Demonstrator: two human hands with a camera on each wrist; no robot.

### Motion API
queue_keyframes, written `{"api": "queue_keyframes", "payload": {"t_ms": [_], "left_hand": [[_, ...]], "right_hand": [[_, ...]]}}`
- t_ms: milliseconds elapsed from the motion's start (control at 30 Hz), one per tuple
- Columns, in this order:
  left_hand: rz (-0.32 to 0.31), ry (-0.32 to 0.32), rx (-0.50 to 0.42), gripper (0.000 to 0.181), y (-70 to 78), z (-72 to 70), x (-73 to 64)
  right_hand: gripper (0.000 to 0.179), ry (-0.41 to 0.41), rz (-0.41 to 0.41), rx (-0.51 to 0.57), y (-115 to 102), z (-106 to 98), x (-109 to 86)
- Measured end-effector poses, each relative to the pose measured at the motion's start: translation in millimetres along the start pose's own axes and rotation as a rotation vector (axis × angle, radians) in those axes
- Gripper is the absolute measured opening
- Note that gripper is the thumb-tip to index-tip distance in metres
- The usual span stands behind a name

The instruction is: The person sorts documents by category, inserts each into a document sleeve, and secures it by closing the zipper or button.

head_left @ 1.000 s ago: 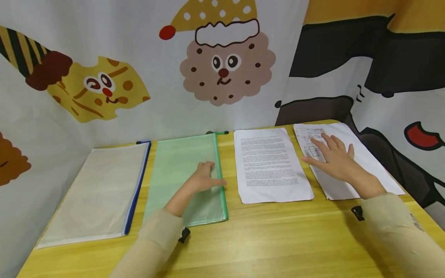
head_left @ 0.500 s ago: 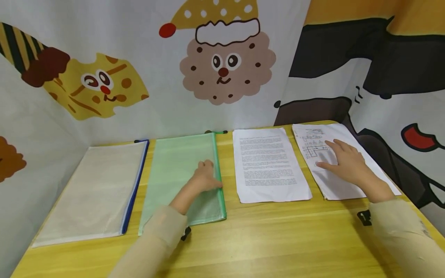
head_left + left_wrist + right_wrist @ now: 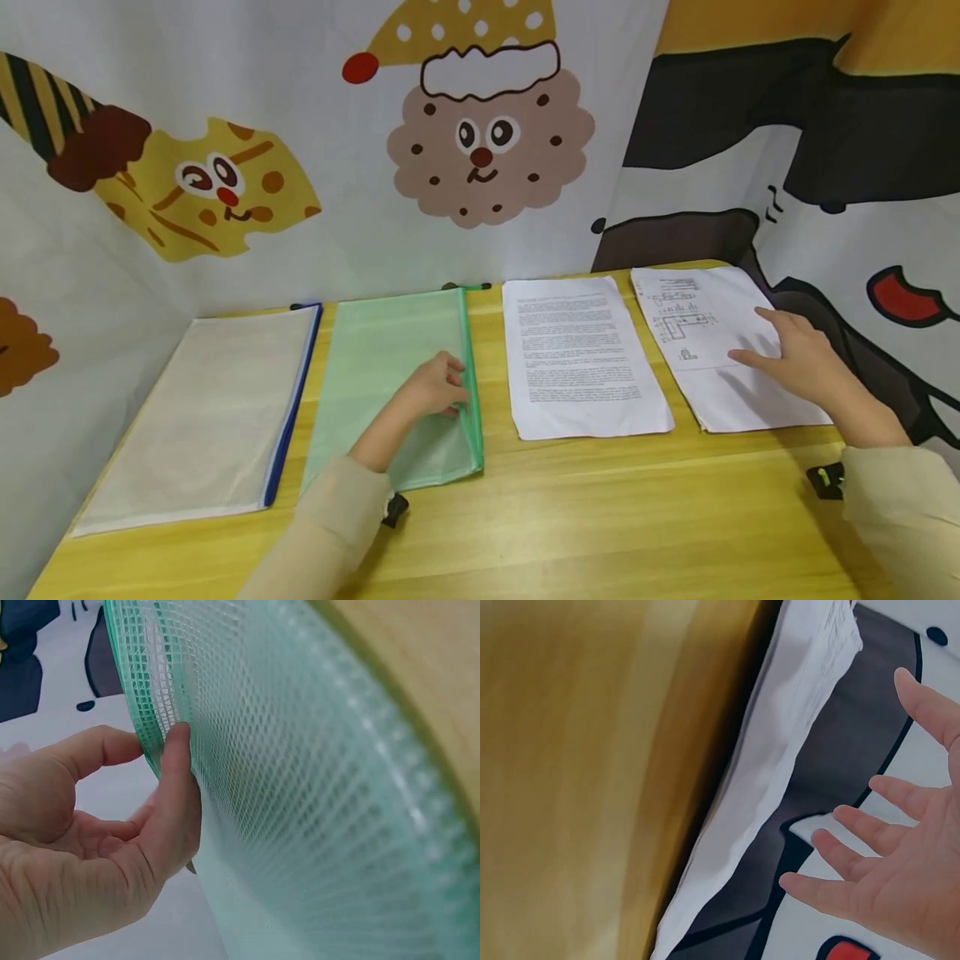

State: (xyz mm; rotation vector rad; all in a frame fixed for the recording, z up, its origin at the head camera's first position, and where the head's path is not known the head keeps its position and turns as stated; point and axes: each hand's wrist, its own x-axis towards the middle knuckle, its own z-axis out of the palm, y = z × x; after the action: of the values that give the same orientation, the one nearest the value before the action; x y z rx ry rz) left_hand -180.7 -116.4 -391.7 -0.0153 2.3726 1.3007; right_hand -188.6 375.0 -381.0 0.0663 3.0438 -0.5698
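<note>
My left hand (image 3: pixel 431 385) is at the right edge of the green mesh zipper folder (image 3: pixel 393 333), pinching that edge between thumb and fingers. In the left wrist view, the thumb lies on one side of the mesh edge (image 3: pixel 135 682) and a fingertip on the other, and the edge bows up. My right hand (image 3: pixel 806 358) hovers over the right part of a stack of papers (image 3: pixel 720 333) printed with drawings, fingers spread and holding nothing. The right wrist view shows the fingers apart from the papers (image 3: pixel 757 780).
Left of the green folder lies a whitish zipper folder (image 3: pixel 210 408) with a blue edge. Between the green folder and the drawings is another stack of printed papers (image 3: pixel 577 358). A cartoon-printed curtain (image 3: pixel 345 233) borders the yellow wooden table (image 3: pixel 570 525) at the back and sides.
My left hand has closed on the green folder's right edge and lifted it slightly. My right hand has moved to the right over the papers, uncovering the drawings.
</note>
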Motion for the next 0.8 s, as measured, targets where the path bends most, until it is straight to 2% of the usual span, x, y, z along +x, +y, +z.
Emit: {"api": "queue_keyframes", "payload": {"t_ms": [267,533,800], "left_hand": [[0.014,0.051,-0.060,0.036,-4.6,-7.1,-10.6],[0.036,0.035,-0.099,0.038,-10.9,-12.6,-17.9],[0.054,0.020,-0.136,0.038,-16.0,-14.6,-19.4]], "right_hand": [[0.099,0.005,0.057,0.032,22,-8,-5.6],[0.099,0.005,0.082,0.032,36,-9,-8.8],[0.101,-0.008,0.110,0.009,49,-7,-10.7]]}}
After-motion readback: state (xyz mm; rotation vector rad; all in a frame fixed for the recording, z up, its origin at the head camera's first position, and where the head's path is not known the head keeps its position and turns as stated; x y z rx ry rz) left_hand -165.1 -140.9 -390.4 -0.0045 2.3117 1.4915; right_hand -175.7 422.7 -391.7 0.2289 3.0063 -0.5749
